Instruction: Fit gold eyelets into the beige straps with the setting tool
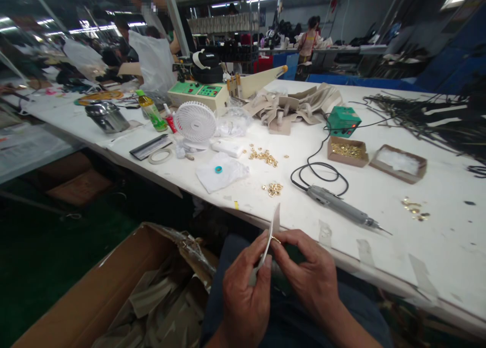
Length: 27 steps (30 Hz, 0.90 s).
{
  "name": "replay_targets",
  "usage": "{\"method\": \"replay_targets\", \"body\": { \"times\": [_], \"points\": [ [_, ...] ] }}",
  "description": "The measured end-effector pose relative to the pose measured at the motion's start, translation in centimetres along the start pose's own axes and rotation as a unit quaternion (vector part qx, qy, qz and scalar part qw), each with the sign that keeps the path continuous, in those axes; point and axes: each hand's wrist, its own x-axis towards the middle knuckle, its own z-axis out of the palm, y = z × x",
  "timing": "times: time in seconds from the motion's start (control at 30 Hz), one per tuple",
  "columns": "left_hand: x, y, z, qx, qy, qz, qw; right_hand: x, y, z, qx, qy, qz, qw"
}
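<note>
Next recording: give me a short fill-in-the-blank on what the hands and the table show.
The left hand and right hand pinch a beige strip bearing a small ___ ring.
The electric screwdriver lies on the white table, its cable running to a ___ power box.
The open carton of beige scraps stands on the person's ___ side.
Missing: gold; green; left.

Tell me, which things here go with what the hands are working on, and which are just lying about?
Likely with the work: thin beige strip pinched by left hand and right hand; loose small gold metal fittings; grey electric screwdriver; heap of beige cut pieces.
Lying about: round white plastic fan; green drink bottle; round steel pot; white tape roll.
</note>
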Motion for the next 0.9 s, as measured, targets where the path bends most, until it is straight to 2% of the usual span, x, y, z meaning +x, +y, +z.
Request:
{"method": "replay_targets", "body": {
  "times": [0.13, 0.3, 0.47, 0.57, 0.63, 0.73, 0.77, 0.83, 0.9],
  "points": [
    [-0.2, 0.2, 0.3, 0.007, 0.005, 0.000, 1.000, -0.2, 0.3, 0.1, 0.000, 0.024, 0.006, 1.000],
    [-1.0, 0.1, 0.7, -0.020, 0.041, 0.002, 0.999, -0.3, 0.3, 0.3, -0.003, 0.021, -0.061, 0.998],
    [-1.4, -0.1, -0.1, -0.065, -0.007, 0.040, 0.997, -0.7, -0.2, -0.2, 0.005, -0.037, -0.079, 0.996],
    [-1.5, -0.5, -0.1, -0.087, 0.015, 0.055, 0.995, -1.0, -0.3, -0.3, 0.005, -0.084, -0.085, 0.993],
    [-1.5, -1.3, 0.4, -0.107, 0.025, 0.049, 0.993, -1.1, 0.0, -0.1, 0.005, -0.093, -0.097, 0.991],
    [-1.0, -2.8, 1.7, -0.154, 0.001, -0.020, 0.988, -1.5, 1.1, 0.4, 0.001, -0.055, -0.081, 0.995],
    [-0.7, -3.2, 2.1, -0.165, -0.017, -0.073, 0.983, -1.7, 1.7, 0.5, 0.000, -0.040, -0.064, 0.997],
    [-0.2, -3.4, 2.4, -0.150, -0.011, -0.129, 0.980, -2.0, 3.0, 0.6, 0.002, -0.025, -0.037, 0.999],
    [-0.1, -2.9, 2.2, -0.148, -0.022, -0.238, 0.960, -1.9, 4.3, 1.0, 0.015, -0.040, -0.018, 0.999]
  ]
}}
